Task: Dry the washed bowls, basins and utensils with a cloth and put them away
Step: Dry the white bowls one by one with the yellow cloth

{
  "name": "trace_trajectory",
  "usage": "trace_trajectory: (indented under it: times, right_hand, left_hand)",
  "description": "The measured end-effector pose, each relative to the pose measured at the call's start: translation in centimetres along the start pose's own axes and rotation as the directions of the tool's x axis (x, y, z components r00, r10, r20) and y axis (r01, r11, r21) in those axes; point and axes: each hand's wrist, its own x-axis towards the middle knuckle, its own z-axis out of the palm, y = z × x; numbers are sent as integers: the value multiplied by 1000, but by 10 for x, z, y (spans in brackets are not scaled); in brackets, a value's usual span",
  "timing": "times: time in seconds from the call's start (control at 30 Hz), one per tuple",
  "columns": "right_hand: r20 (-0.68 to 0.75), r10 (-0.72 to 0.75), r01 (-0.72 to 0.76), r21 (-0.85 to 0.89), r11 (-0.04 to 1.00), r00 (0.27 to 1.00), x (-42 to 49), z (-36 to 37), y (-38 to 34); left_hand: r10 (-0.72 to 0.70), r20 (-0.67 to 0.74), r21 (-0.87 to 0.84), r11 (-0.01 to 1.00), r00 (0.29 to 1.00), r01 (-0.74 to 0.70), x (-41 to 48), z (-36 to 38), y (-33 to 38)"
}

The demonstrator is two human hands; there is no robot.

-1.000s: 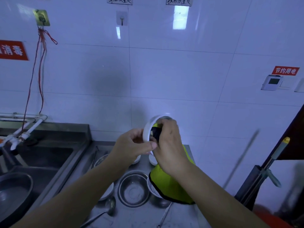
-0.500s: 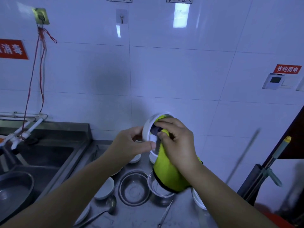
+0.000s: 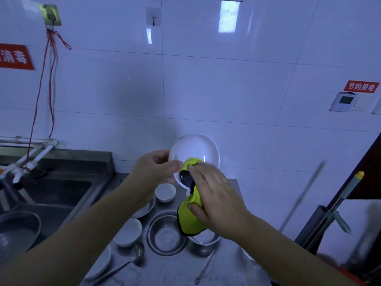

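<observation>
Right of the sink (image 3: 51, 195), I saw the left hand (image 3: 156, 168) gripping the rim of a white bowl (image 3: 195, 149), held up before the wall tiles with its hollow facing me. The right hand (image 3: 216, 201) pinched a yellow cloth (image 3: 191, 219) and pressed it into the bowl's lower edge, above a steel basin (image 3: 165, 236).

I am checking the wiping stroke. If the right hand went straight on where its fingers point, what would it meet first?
Probably the round white bowl, through the yellow cloth the right hand holds against it; the left hand pinches its rim close beside. Depth is unclear.
</observation>
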Motion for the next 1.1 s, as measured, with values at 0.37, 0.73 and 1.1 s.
trace_trajectory:
  times: [0.37, 0.73, 1.1]
  right_hand:
    - [-211, -316, 315, -38, 948, 925, -2, 9, 46]
    - [-9, -198, 198, 126, 972, 980, -1, 11, 53]
    - [-41, 191, -145, 503, 852, 981, 2, -3, 62]
  left_hand:
    - [-118, 187, 171, 981, 975, 86, 2, -10, 15]
    - [395, 840, 539, -535, 371, -651, 5, -14, -9]
    - [220, 204, 800, 524, 954, -292, -2, -13, -14]
